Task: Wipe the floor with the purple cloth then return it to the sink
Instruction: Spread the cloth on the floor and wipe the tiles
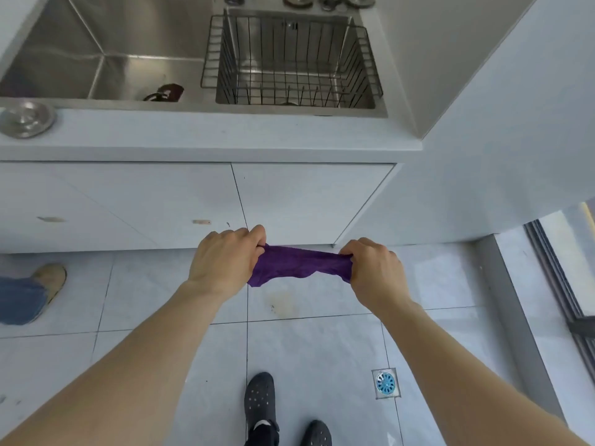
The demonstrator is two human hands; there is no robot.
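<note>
While stretched between both hands: purple cloth, held taut in mid-air above the floor, in front of the white cabinet doors, well below the counter.

Left hand: clamped on the cloth's left end, fingers curled over bunched fabric, knuckles up.

Right hand: clamped on the cloth's right end, same overhand grip; hands apart, joined only by the cloth.

Cloth axis: long axis running left to right across the body, right end slightly lower; lower edge sagging in loose scallops, so spread only partly.

Key relation: cloth hanging directly above a yellowish-brown stain on the tile, just beneath and a little nearer the body; straight downward drop likely enough to land on it.

Nearer hand: neither clearly favoured; stain lying roughly midway between them, perhaps a touch nearer the left.

Stage, as a judgement: floor apparently not yet wiped; cloth seemingly being opened out ahead of lowering.

Sink: steel double basin up and ahead, left bowl open with a dark item near its front wall, right bowl filled by a wire basket; left bowl probably the easier return spot.

Other things: drain strainer on the counter's left, blue floor drain off to the right, dark perforated shoes below, another person's foot in a tan slipper at far left.

Risk: crouching needed to reach the tile; own feet close to the wipe area.
</note>
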